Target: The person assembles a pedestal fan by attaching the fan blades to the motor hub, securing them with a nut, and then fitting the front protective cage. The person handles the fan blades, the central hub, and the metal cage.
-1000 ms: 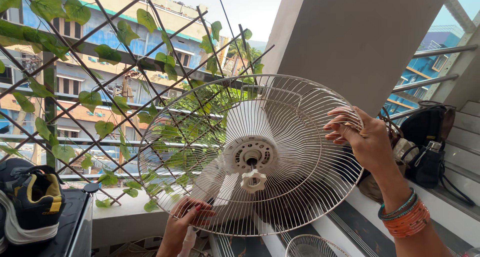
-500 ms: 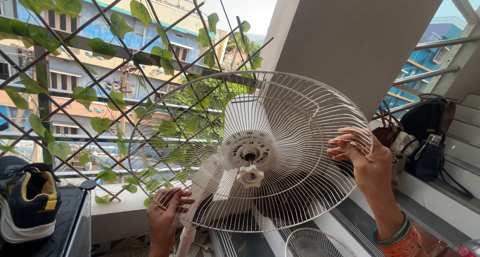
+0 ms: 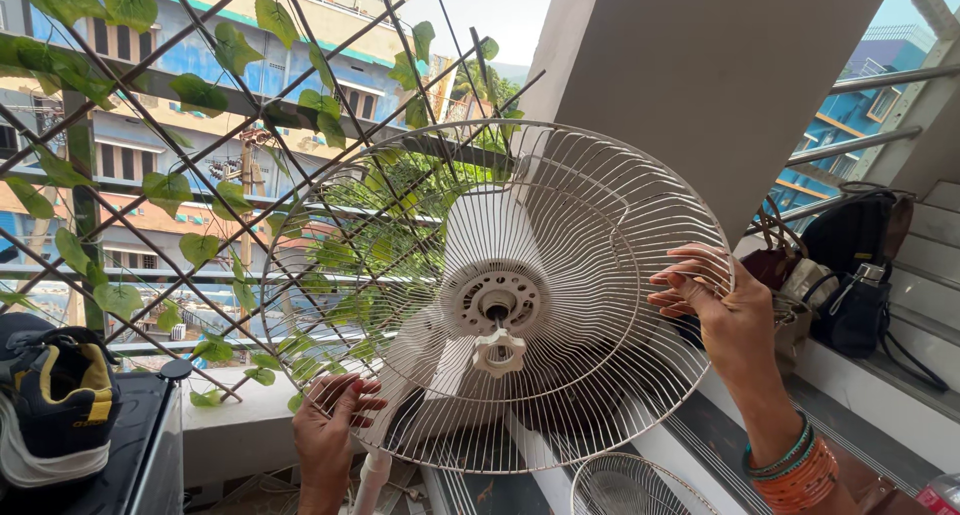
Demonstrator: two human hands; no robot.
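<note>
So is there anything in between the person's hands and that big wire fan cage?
No. Both hands already touch the wire fan cage: the left hand grips its lower left rim, the right hand its right rim. Nothing sits between them.

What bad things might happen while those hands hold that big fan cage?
1. Both hands, the left hand and the right hand, have fingers hooked between the thin wires of the wire guard, so a finger might get pinched.
2. The guard is tilted and held only at its rim, so it may slip and fall onto the second guard lying below.
3. The guard stands close to the vine trellis, so wires might snag on it.
</note>
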